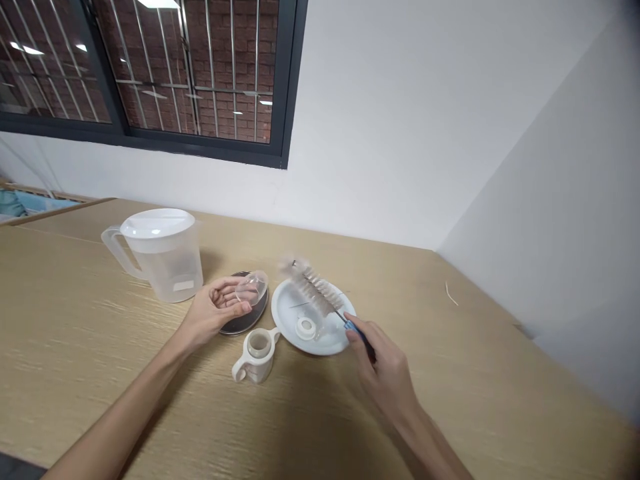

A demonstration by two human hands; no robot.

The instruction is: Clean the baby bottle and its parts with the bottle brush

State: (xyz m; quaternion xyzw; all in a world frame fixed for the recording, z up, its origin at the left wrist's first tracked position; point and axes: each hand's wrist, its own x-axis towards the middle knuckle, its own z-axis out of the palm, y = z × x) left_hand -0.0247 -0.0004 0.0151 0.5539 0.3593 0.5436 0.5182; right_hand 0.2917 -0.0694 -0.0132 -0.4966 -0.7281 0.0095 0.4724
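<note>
In my left hand is a clear, dome-shaped plastic cap, held by its side between thumb and fingers. My right hand grips the blue handle of a bottle brush. Its pale bristles point up and left over a white bowl, and the brush tip is blurred. Inside the bowl lies a white ring-shaped part with something clear beside it. A small open bottle with two white side handles stands upright between my hands. Below my left hand sits a dark round plate.
A translucent lidded pitcher stands at the back left of the wooden table. A thin pale strip lies at the right. Behind the table are a white wall and a barred window.
</note>
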